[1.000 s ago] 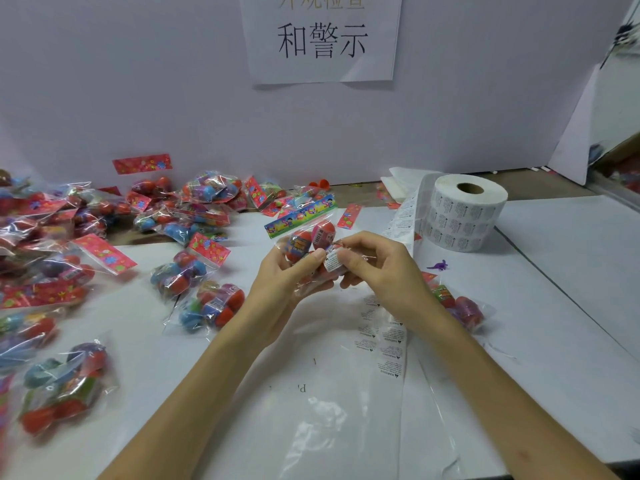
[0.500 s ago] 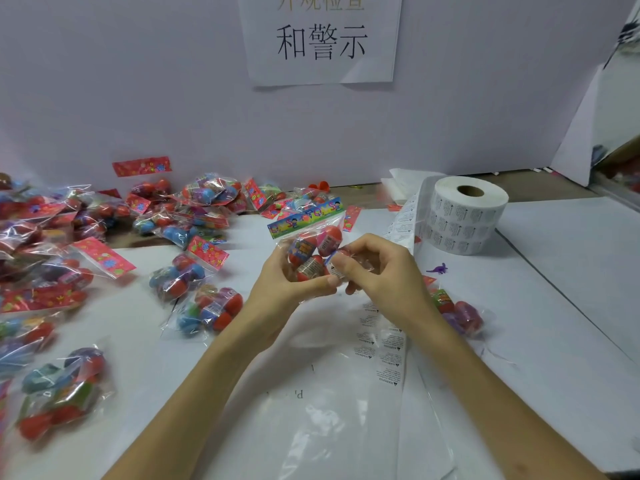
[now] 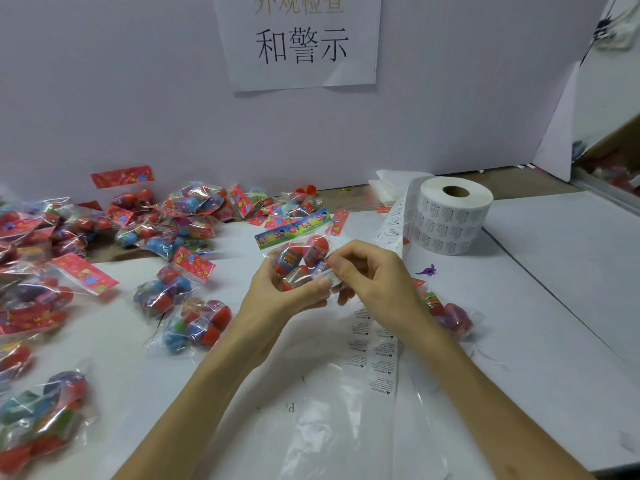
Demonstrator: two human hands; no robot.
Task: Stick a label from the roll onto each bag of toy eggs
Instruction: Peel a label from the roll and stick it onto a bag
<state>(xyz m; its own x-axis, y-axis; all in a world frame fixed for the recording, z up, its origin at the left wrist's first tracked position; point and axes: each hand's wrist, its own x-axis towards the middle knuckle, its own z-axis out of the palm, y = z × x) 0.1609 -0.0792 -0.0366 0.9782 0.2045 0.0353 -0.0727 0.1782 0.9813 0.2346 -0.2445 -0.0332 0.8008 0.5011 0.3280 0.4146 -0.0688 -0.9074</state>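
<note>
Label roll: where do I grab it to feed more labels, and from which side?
Probably pinch the loose strip peeling off the roll's left side, coming from the left. It arches up free there, while the roll itself stands on end.

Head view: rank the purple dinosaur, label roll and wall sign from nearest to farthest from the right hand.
From the right hand:
1. Purple dinosaur, just to its right.
2. Label roll, farther back on the right.
3. Wall sign, high at the back.

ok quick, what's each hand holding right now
left hand: grips the bag of toy eggs
right hand: pinches a label against that bag
</note>
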